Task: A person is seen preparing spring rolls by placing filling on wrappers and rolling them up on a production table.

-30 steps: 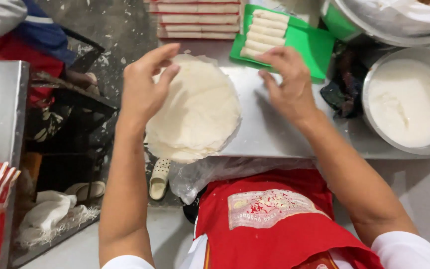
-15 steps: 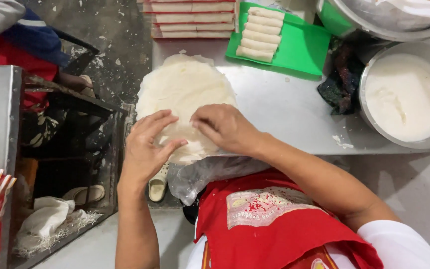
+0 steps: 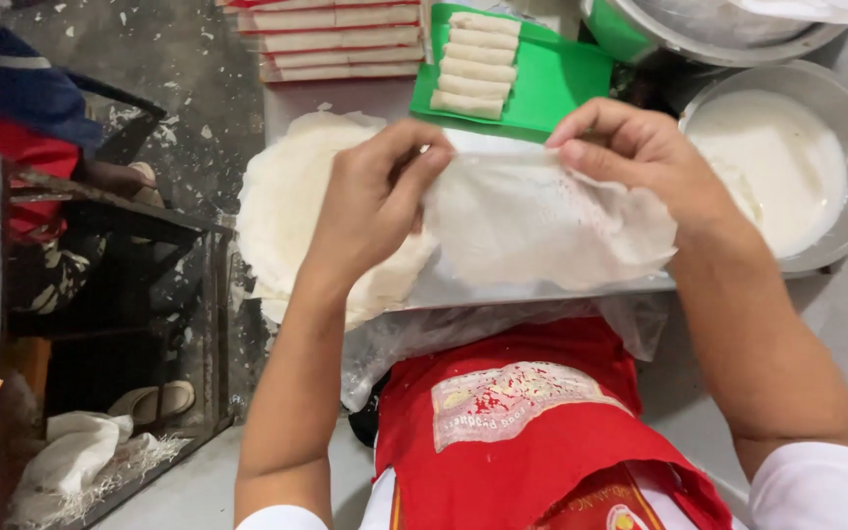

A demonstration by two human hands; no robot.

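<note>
I am holding a thin wrapper sheet [image 3: 542, 231] up above the counter [image 3: 503, 292], just right of the wrapper stack [image 3: 291, 196]. My left hand [image 3: 375, 191] is pinching its left edge, my right hand [image 3: 630, 152] its top right corner, fingers closed on it. The batter bowl [image 3: 836, 128] is sitting near its right edge.

Bright, even light — soft shadows; sharp
</note>
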